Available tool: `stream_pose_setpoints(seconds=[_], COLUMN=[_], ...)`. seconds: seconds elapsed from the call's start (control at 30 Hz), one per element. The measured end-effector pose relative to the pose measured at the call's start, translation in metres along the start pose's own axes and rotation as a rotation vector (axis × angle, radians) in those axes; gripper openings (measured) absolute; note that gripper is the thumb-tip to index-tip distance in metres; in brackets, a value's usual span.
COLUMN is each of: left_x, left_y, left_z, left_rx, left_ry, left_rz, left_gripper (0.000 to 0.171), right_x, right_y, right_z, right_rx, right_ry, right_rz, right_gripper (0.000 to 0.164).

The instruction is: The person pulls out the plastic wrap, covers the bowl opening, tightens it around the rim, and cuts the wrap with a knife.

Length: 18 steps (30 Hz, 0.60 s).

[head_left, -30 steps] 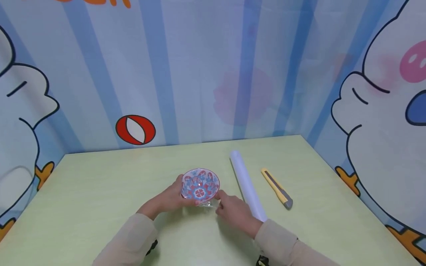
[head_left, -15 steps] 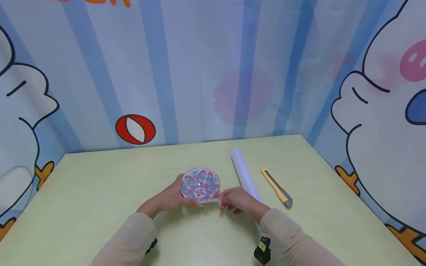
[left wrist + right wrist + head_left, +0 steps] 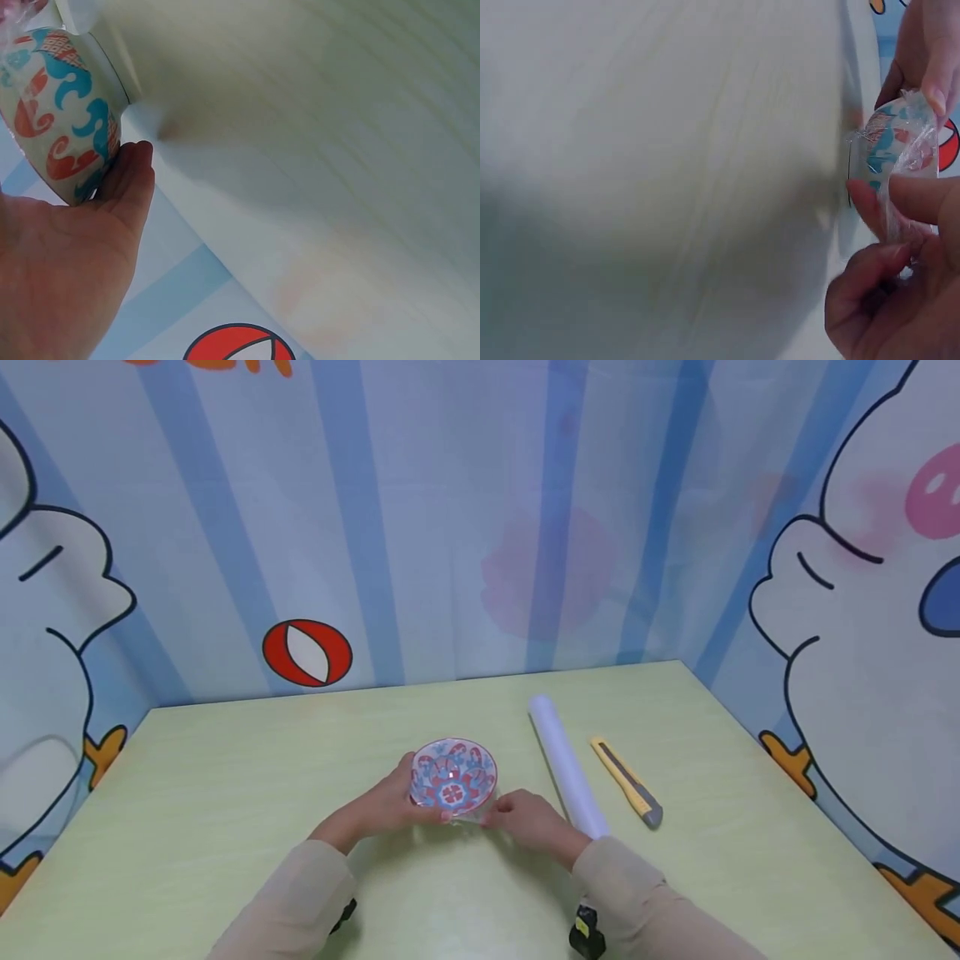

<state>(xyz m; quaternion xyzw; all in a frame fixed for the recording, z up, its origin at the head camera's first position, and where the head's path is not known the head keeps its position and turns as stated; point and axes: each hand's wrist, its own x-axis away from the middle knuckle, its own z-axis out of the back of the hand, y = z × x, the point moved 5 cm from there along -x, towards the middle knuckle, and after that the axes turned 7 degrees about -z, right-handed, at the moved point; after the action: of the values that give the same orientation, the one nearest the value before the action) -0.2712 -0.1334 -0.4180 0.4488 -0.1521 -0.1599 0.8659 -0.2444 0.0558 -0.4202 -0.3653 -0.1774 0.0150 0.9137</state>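
Observation:
My left hand (image 3: 390, 799) grips a small bowl (image 3: 453, 775) with a red and blue pattern, tilted so its inside shows in the head view. The left wrist view shows the fingers of that hand (image 3: 75, 255) behind the bowl's patterned outer wall (image 3: 64, 112). Clear plastic film (image 3: 915, 161) clings in wrinkles to the bowl's side and rim. My right hand (image 3: 528, 820) is at the bowl's near right edge. In the right wrist view its thumb and fingers pinch a bunched part of the film, and a fingertip is close to the bowl's outer wall.
A pale lavender roll (image 3: 566, 768) lies lengthwise on the light green table (image 3: 262, 777), close by the right wrist. Right of it lies a yellow box cutter (image 3: 627, 782). A striped backdrop (image 3: 465, 527) stands along the table's back edge.
My right hand drew rightward from the bowl, stretching the film, then came back close to the rim with fingers curled. The roll has shifted slightly right. My left hand and the bowl stay put.

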Motion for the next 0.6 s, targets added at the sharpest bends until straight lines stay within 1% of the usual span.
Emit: stream_pose_setpoints(seconds=[0.07, 0.13, 0.17, 0.33, 0.4, 0.5, 0.6], left_x=[0.000, -0.001, -0.001, 0.001, 0.000, 0.000, 0.000], left_y=[0.000, -0.001, -0.001, -0.001, -0.002, -0.003, -0.003], left_z=[0.000, 0.000, 0.000, 0.000, 0.001, 0.001, 0.002], left_rx=[0.000, -0.004, -0.006, -0.018, -0.022, -0.033, -0.037], left_ry=[-0.002, -0.002, -0.003, -0.003, -0.003, -0.005, -0.009], left_rz=[-0.008, -0.012, -0.011, 0.003, 0.008, 0.018, 0.015], left_gripper=[0.100, 0.100, 0.100, 0.101, 0.102, 0.104, 0.105], right_x=[-0.003, -0.006, -0.008, -0.015, -0.017, -0.020, -0.023], right_y=[-0.003, -0.005, -0.006, -0.005, -0.004, -0.002, -0.001], right_z=[0.001, 0.003, 0.004, 0.006, 0.007, 0.010, 0.013], right_rx=[0.074, 0.095, 0.087, -0.079, -0.130, -0.147, -0.166], right_ry=[0.023, 0.015, 0.002, -0.140, -0.177, -0.165, -0.097], right_rz=[0.012, 0.006, -0.003, -0.032, -0.035, -0.036, -0.064], right_gripper=[0.023, 0.023, 0.022, 0.018, 0.020, 0.023, 0.020])
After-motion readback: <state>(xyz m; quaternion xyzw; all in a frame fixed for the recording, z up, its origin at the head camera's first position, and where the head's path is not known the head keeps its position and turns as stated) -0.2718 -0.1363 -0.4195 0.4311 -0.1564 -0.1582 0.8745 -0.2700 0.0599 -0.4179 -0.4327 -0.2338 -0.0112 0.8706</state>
